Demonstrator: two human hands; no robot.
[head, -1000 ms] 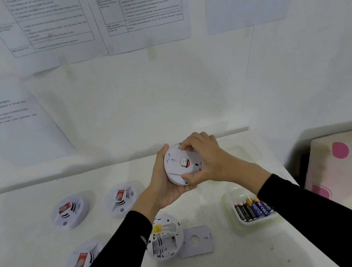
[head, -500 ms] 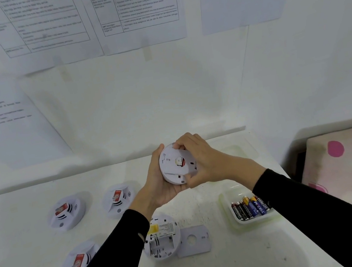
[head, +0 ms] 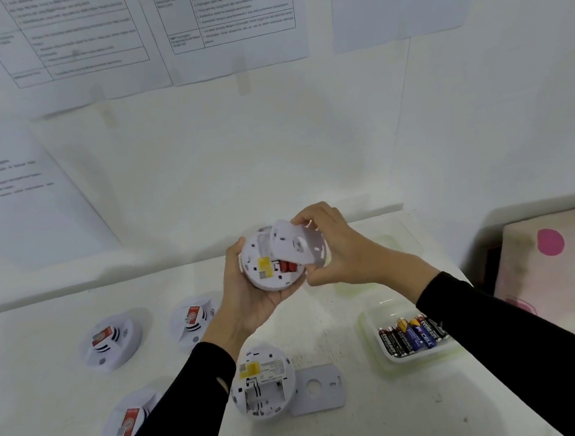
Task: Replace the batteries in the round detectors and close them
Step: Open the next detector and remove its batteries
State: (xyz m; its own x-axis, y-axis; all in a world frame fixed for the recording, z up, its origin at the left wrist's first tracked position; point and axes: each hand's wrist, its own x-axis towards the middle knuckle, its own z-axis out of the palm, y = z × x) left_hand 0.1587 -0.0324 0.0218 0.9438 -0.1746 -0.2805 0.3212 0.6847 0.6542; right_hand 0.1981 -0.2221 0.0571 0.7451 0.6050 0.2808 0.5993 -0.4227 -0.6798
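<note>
Nearest, a white round detector (head: 264,387) lies back-up on the white table (head: 350,434) with its battery bay open. It touches a flat white mounting plate (head: 318,388) on its right. Bare tabletop separates these from a clear plastic tray (head: 370,336) of mixed batteries (head: 412,339), which sits close to the table's right edge. To the left, three closed white detectors with red tags (head: 109,340) lie apart from one another. Above the table, the left hand (head: 250,299) cups a second open white detector (head: 269,277) with red batteries (head: 288,266) inside. The right hand (head: 344,254) pinches its white round cover (head: 297,244), tilted over the detector's right side. Behind, printed sheets (head: 228,20) hang on a white wall. A pink-spotted cloth (head: 568,267) lies beyond the right edge.
</note>
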